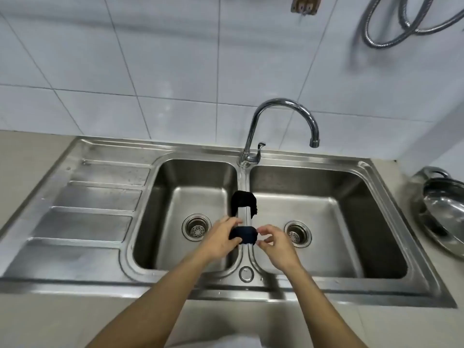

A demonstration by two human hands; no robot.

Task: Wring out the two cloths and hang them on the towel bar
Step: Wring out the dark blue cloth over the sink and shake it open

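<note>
Two dark cloths sit draped over the divider [243, 187] between the basins of the steel double sink [251, 156]. Nearer cloth [244, 235], dark navy, lies across the divider's front part, directly between your hands. Farther cloth [244, 200], black, straddles the same ridge just behind it, w/ one flap hanging lower on the right-basin side; a short strip of bare steel separates the two. Your left hand [221, 241] touches the navy cloth's left end, fingers curled onto it, but a firm clamp can't be confirmed. Your right hand [275, 243] sits at the cloth's right end, thumb and forefinger drawn close in a pinch at its edge; contact can't be told for certain. Left basin [175, 197] and right basin [339, 209] each show a round drain strainer, approx. level w/ your hands. Gooseneck faucet [281, 114] rises from behind the divider, spout over the right basin. Ribbed drainboard [88, 202] extends left of the basins. Steel pan [444, 212] rests on the counter at far right. Coiled metal hose [406, 23] hangs on the tiled wall [150, 59], top right.
</note>
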